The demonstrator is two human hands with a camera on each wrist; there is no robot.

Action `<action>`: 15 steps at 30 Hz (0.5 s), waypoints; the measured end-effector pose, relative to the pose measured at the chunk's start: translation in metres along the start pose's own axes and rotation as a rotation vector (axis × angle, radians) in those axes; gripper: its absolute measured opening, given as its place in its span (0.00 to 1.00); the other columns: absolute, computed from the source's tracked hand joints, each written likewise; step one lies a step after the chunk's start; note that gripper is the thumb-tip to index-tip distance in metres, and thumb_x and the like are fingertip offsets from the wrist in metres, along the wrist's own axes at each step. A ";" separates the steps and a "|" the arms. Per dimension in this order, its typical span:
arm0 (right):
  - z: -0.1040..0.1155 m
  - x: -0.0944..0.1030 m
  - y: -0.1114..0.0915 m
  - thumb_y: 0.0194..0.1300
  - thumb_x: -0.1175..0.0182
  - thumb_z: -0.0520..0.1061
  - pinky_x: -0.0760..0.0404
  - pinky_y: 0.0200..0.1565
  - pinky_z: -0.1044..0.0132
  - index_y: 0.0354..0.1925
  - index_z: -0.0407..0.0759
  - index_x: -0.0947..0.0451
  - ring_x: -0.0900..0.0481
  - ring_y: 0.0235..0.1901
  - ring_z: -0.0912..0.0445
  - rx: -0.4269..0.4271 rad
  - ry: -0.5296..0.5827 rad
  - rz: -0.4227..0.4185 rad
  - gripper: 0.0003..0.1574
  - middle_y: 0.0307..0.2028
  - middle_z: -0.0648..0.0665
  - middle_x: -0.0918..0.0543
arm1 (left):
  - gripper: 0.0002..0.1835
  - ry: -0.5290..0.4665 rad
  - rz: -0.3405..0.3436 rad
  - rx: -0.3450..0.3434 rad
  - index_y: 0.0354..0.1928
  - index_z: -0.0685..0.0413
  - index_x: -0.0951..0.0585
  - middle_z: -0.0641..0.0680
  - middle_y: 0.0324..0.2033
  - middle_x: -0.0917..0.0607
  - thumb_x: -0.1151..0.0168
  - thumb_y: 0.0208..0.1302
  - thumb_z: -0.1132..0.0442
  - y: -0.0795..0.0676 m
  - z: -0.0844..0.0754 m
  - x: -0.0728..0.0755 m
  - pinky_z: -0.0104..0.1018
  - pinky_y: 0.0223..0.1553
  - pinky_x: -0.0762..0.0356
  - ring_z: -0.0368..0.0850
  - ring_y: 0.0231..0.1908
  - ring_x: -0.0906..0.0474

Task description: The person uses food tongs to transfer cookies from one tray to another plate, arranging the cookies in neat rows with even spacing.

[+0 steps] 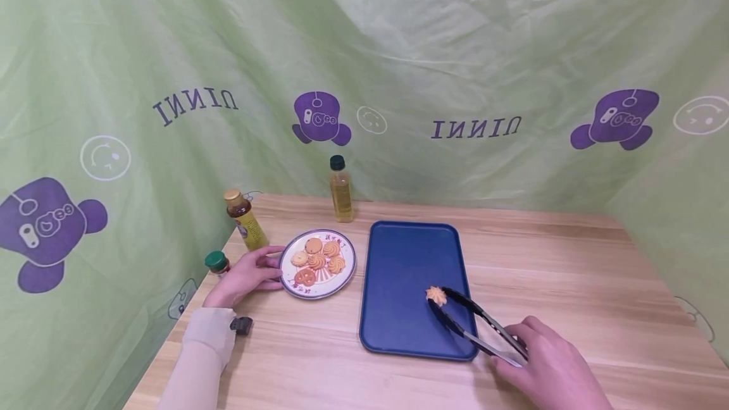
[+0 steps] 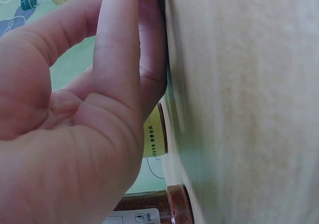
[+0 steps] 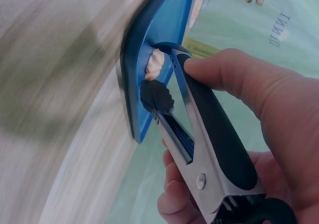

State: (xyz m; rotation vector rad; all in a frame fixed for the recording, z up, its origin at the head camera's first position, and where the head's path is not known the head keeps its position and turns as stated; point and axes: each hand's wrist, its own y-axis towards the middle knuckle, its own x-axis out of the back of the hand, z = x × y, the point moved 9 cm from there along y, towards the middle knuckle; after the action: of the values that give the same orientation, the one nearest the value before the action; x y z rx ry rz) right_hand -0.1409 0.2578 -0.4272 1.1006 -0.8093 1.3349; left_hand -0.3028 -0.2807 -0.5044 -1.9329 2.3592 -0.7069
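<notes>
My right hand [image 1: 549, 362] grips metal tongs [image 3: 192, 129] with black tips; its thumb lies along one arm of them. Between the tips is a swirled cookie [image 1: 436, 296], low over the right part of the blue tray [image 1: 410, 264]. In the right wrist view that same cookie [image 3: 154, 64] shows beside the tray's rim. At the left, my left hand [image 1: 250, 274] touches the near-left rim of a round plate [image 1: 296, 252] with its fingers spread along the edge. Several cookies [image 1: 316, 261] of different shapes lie on the plate.
Beyond my left hand stands a yellow-labelled bottle [image 1: 246, 223]. A green-capped jar [image 1: 218, 262] is partly hidden behind the left wrist. An oil bottle [image 1: 342, 192] with a dark cap stands at the back. Green patterned cloth [image 1: 455, 49] hangs around the wooden table [image 1: 547, 258].
</notes>
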 end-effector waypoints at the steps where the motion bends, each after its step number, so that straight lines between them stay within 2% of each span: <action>1: 0.001 0.000 0.001 0.48 0.14 0.58 0.29 0.29 0.68 0.46 0.45 0.08 0.32 0.29 0.63 -0.001 0.005 -0.003 0.29 0.34 0.56 0.23 | 0.39 0.001 0.001 -0.001 0.87 0.61 0.38 0.67 0.60 0.21 0.36 0.78 0.75 0.000 0.000 0.000 0.42 0.52 0.01 0.48 0.45 0.08; 7: 0.008 -0.002 0.010 0.51 0.15 0.59 0.33 0.30 0.68 0.44 0.45 0.09 0.33 0.30 0.61 -0.021 0.020 0.019 0.28 0.33 0.55 0.25 | 0.39 0.003 0.002 -0.001 0.87 0.61 0.38 0.68 0.60 0.22 0.37 0.79 0.75 0.000 0.000 0.000 0.41 0.52 0.02 0.47 0.45 0.09; 15: 0.032 -0.001 0.028 0.52 0.15 0.56 0.32 0.29 0.69 0.45 0.42 0.09 0.31 0.30 0.60 0.012 0.063 0.019 0.27 0.34 0.54 0.23 | 0.39 0.000 0.004 -0.010 0.87 0.61 0.38 0.68 0.60 0.21 0.37 0.78 0.75 0.001 -0.001 0.000 0.42 0.52 0.02 0.48 0.45 0.09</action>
State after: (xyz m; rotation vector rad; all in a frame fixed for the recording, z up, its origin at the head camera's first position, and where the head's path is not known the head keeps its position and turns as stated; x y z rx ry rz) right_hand -0.1641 0.2249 -0.4135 1.0573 -0.7677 1.3855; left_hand -0.3038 -0.2806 -0.5040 -1.9309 2.3704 -0.6960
